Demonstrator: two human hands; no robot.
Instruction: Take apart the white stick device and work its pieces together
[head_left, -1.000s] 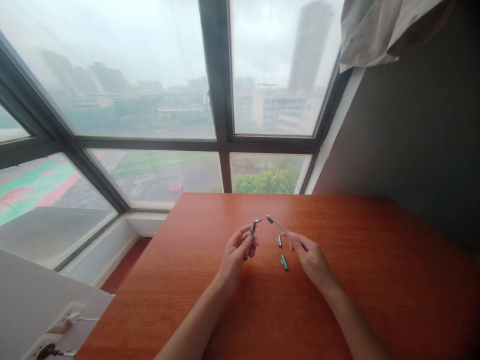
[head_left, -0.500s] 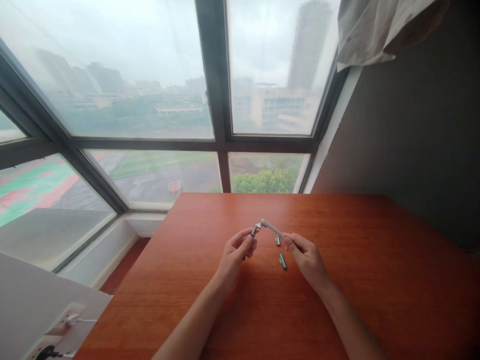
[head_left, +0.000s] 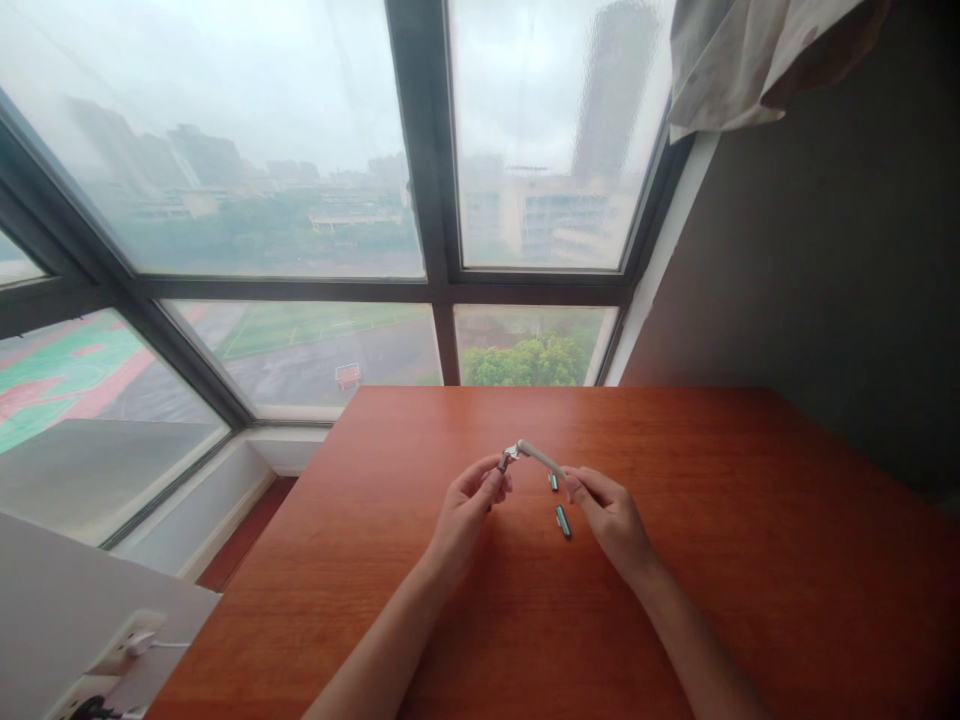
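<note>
Both forearms reach forward, left hand [head_left: 465, 510] and right hand [head_left: 611, 515] pinched at the fingertips, close together.

A reddish-brown wooden bench [head_left: 750, 520] stands with its far edge against a large window [head_left: 427, 200] with dark frames. A grey wall [head_left: 825, 280] runs along the bench's right edge, and a pale crumpled cloth [head_left: 750, 60] hangs high above the far right corner. Beyond the near left corner lies a white surface [head_left: 45, 600] carrying a white socket [head_left: 127, 640] with a cable [head_left: 169, 645] plugged in. Through the rain-hazed glass show green trees [head_left: 532, 362], a sports ground [head_left: 60, 370] and a tall tower [head_left: 611, 90].
</note>
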